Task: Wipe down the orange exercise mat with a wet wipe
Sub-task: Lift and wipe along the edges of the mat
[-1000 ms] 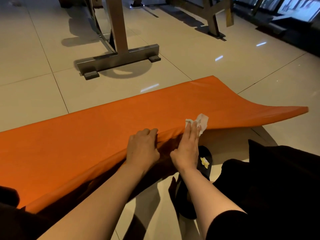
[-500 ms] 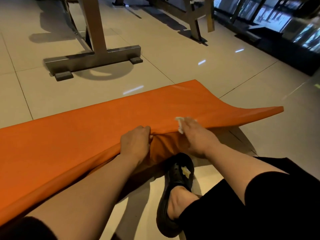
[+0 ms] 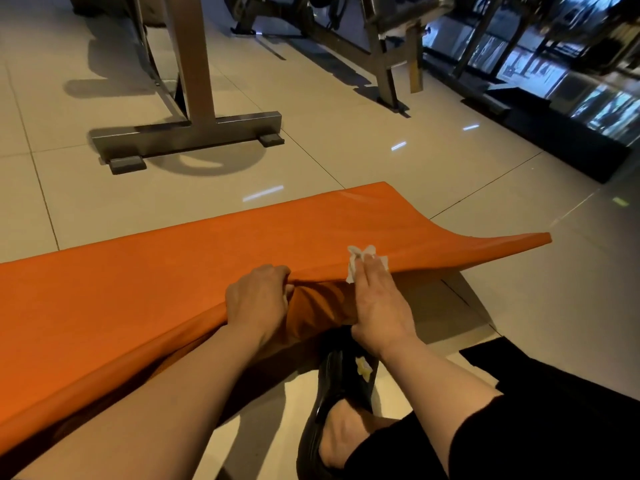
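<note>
The orange exercise mat (image 3: 173, 271) lies across the tiled floor, its near edge lifted and its right corner curled up off the floor. My left hand (image 3: 258, 301) grips that raised near edge, fingers curled over it. My right hand (image 3: 377, 299) lies flat against the mat's edge just to the right, pressing a crumpled white wet wipe (image 3: 360, 261) under its fingertips. Part of the wipe sticks out past the fingers.
My foot in a black clog (image 3: 332, 420) rests on the floor under the raised mat edge, with a black-clad leg (image 3: 519, 427) at the lower right. A metal equipment stand (image 3: 188, 133) sits beyond the mat. More gym frames (image 3: 384, 64) and dark glass panels fill the back right.
My right hand with the wipe has slid up along the mat's near edge, and the wipe shows more. The view has tilted upward. My left hand keeps its grip.
</note>
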`<state>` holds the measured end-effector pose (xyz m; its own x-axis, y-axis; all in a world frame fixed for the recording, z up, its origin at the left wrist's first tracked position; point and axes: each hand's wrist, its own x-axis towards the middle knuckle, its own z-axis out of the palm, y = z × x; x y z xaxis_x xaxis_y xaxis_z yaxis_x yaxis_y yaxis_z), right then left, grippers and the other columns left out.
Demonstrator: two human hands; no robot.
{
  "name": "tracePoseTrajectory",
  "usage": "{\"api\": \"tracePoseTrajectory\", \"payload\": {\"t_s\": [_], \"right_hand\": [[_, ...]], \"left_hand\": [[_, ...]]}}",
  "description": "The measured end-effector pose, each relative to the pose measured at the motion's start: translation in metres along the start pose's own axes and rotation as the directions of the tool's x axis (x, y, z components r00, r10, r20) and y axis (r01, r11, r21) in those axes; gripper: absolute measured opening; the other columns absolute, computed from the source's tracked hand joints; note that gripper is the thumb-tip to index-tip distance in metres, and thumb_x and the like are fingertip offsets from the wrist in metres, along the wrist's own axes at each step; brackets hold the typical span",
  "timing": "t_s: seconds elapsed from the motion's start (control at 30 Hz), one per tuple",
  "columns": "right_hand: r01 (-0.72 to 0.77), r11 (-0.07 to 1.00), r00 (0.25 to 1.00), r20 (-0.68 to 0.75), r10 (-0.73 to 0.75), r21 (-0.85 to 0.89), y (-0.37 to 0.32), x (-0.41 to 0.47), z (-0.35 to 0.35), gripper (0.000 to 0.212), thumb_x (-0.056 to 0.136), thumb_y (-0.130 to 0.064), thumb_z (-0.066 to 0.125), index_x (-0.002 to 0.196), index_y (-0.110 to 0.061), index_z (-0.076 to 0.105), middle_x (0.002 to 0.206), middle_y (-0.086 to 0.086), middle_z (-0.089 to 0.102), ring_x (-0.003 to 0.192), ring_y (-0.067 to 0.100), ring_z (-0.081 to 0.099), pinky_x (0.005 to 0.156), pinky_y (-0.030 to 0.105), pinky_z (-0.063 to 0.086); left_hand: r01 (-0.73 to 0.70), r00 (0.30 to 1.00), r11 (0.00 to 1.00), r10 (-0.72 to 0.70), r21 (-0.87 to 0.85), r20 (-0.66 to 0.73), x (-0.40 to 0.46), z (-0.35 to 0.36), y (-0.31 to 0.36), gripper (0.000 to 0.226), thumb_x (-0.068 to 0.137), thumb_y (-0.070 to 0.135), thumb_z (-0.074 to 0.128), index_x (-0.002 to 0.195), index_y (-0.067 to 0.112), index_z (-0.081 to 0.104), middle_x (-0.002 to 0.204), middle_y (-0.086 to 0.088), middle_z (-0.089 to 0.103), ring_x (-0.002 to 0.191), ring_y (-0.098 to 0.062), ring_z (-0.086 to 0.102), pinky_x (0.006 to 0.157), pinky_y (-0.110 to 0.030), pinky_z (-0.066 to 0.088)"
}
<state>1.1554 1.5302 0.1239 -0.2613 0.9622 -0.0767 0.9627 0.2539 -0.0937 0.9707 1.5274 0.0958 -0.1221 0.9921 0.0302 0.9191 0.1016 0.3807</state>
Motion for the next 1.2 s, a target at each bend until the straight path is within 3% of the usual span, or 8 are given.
{"api": "tracePoseTrajectory", "payload": {"t_s": [0.13, 0.27, 0.47, 0.63, 0.7, 0.9, 1.03, 1.2], "right_hand": [[0.2, 0.975, 0.978, -0.076, -0.194, 0.098, -0.047, 0.009, -0.003, 0.102, 0.085, -0.025, 0.065, 0.154, -0.02, -0.01, 0.162, 0.009, -0.009, 0.148, 0.024, -0.014, 0.123, 0.037, 0.002], [0.333, 0.937, 0.926, -0.151, -0.346, -0.101, -0.043, 0.025, -0.016, 0.105, 0.083, -0.028, 0.068, 0.155, -0.021, -0.008, 0.162, 0.007, -0.01, 0.149, 0.023, -0.012, 0.122, 0.035, -0.003], [0.003, 0.999, 0.955, -0.296, 0.012, 0.05, -0.035, 0.042, -0.052, 0.097, 0.082, -0.025, 0.07, 0.154, -0.01, 0.006, 0.161, 0.014, 0.003, 0.149, 0.028, -0.002, 0.122, 0.037, 0.002], [0.454, 0.891, 0.877, -0.178, -0.447, 0.0, -0.094, 0.041, -0.044, 0.104, 0.075, -0.025, 0.077, 0.154, -0.008, 0.011, 0.16, 0.014, 0.006, 0.149, 0.029, 0.003, 0.122, 0.039, 0.011], [0.514, 0.849, 0.825, -0.199, -0.529, -0.124, -0.087, 0.05, -0.049, 0.11, 0.07, -0.02, 0.082, 0.155, -0.01, 0.012, 0.161, 0.013, 0.006, 0.149, 0.028, 0.004, 0.121, 0.037, 0.014], [0.268, 0.943, 0.912, -0.263, -0.315, -0.199, -0.052, 0.093, -0.084, 0.109, 0.08, -0.067, 0.059, 0.155, -0.015, -0.001, 0.161, 0.011, -0.008, 0.149, 0.028, -0.01, 0.118, 0.052, 0.001], [0.295, 0.948, 0.919, -0.235, -0.317, -0.124, -0.051, 0.1, -0.074, 0.105, 0.083, -0.057, 0.062, 0.154, -0.01, 0.002, 0.161, 0.014, -0.007, 0.148, 0.032, -0.011, 0.117, 0.056, 0.005], [0.309, 0.946, 0.933, -0.162, -0.321, -0.095, -0.038, 0.105, -0.053, 0.104, 0.086, -0.052, 0.061, 0.154, -0.006, -0.003, 0.16, 0.018, -0.015, 0.147, 0.036, -0.016, 0.115, 0.06, 0.004]], "left_hand": [[0.052, 0.996, 0.999, -0.053, -0.011, -0.066, 0.001, -0.024, -0.003, 0.03, 0.097, 0.037, 0.048, 0.125, 0.034, 0.057, 0.12, 0.001, 0.062, 0.11, -0.026, 0.058, 0.078, -0.036, 0.046], [0.073, 0.989, 0.996, -0.079, -0.05, -0.128, 0.005, -0.052, -0.007, 0.029, 0.097, 0.036, 0.049, 0.124, 0.034, 0.059, 0.119, 0.001, 0.064, 0.111, -0.028, 0.057, 0.079, -0.037, 0.046], [0.122, 0.979, 0.987, -0.138, -0.105, -0.153, -0.002, -0.069, -0.006, 0.028, 0.096, 0.036, 0.052, 0.122, 0.034, 0.062, 0.118, 0.003, 0.066, 0.111, -0.025, 0.059, 0.081, -0.037, 0.048], [0.21, 0.949, 0.967, -0.237, -0.145, -0.208, 0.003, -0.087, -0.017, 0.026, 0.096, 0.034, 0.052, 0.12, 0.034, 0.063, 0.119, 0.002, 0.066, 0.115, -0.025, 0.057, 0.085, -0.036, 0.046], [0.23, 0.939, 0.961, -0.261, -0.157, -0.223, 0.004, -0.095, -0.021, 0.027, 0.096, 0.035, 0.052, 0.121, 0.033, 0.063, 0.12, 0.002, 0.066, 0.115, -0.025, 0.057, 0.085, -0.037, 0.046], [0.267, 0.918, 0.944, -0.31, -0.191, -0.247, 0.01, -0.109, -0.023, 0.025, 0.097, 0.036, 0.052, 0.118, 0.033, 0.064, 0.118, 0.004, 0.067, 0.113, -0.025, 0.058, 0.084, -0.036, 0.046], [0.273, 0.928, 0.944, -0.309, -0.185, -0.208, 0.012, -0.103, -0.013, 0.023, 0.097, 0.03, 0.051, 0.115, 0.028, 0.064, 0.115, 0.0, 0.066, 0.11, -0.027, 0.058, 0.081, -0.037, 0.048], [0.212, 0.976, 0.977, -0.211, 0.016, -0.056, 0.024, -0.08, 0.007, 0.035, 0.091, 0.028, 0.056, 0.124, 0.016, 0.053, 0.121, -0.008, 0.056, 0.112, -0.03, 0.053, 0.09, -0.039, 0.043]]}}
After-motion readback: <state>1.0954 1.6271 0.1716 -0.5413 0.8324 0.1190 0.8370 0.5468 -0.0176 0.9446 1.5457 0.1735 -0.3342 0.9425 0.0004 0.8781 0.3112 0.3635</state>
